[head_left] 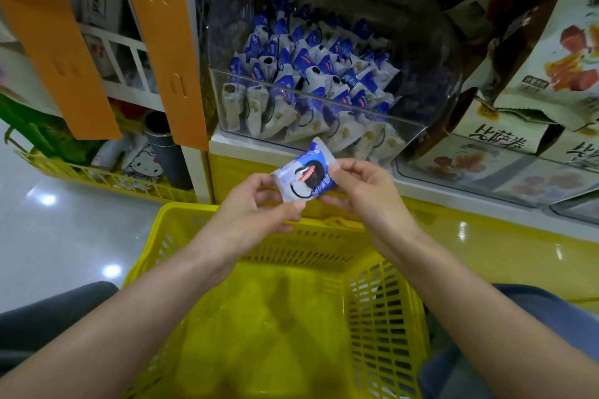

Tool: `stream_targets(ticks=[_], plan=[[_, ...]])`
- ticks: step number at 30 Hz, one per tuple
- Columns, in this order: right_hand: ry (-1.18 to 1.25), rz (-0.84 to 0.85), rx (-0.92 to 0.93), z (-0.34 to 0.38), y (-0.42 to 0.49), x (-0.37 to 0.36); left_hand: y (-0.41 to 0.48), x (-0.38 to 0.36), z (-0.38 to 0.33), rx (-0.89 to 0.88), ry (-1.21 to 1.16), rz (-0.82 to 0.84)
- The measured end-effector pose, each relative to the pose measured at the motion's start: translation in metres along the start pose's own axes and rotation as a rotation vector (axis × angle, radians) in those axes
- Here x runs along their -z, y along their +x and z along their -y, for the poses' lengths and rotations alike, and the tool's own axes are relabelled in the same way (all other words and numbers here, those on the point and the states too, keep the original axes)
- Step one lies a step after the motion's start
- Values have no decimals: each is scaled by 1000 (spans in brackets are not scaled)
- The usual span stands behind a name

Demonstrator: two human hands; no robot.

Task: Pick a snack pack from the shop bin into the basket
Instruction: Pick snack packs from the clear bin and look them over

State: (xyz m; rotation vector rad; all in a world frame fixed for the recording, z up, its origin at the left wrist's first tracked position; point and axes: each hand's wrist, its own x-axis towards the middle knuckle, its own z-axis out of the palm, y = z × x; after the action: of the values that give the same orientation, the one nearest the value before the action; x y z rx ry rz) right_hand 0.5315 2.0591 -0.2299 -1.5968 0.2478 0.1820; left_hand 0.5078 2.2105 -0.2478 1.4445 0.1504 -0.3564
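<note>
The left hand (256,204) and right hand (363,191) each pinch an end of one snack pack (304,176), held above the yellow basket's (372,301) far rim, below the clear bin (311,84). To finish well, bring it nearer over the basket's middle, lower it, then let both pinches go together.

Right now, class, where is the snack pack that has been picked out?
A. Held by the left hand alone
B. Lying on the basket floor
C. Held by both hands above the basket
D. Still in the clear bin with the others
C: the left hand and right hand each pinch an end of the snack pack, which is above the far rim of the yellow basket and in front of the bin.
</note>
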Motion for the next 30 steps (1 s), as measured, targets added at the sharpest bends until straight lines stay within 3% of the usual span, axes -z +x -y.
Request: stream_targets(ticks=[2, 6, 11, 14, 16, 22, 30], plan=[[6, 42, -57, -2, -2, 2, 3, 3, 0, -58, -2, -82], [-206, 205, -66, -8, -6, 2, 10, 9, 2, -139, -10, -237], [-696, 288, 70, -16, -9, 2, 10, 13, 5, -236, 216, -240], [-641, 275, 177, -14, -11, -4, 7, 13, 6, -362, 491, -185], [-533, 243, 213, -11, -11, -6, 4, 9, 6, -393, 551, -141], [-415, 245, 210, -10, -9, -5, 2, 8, 7, -341, 474, -132], [-778, 149, 512, -21, -16, -3, 11, 4, 16, -47, 179, -70]])
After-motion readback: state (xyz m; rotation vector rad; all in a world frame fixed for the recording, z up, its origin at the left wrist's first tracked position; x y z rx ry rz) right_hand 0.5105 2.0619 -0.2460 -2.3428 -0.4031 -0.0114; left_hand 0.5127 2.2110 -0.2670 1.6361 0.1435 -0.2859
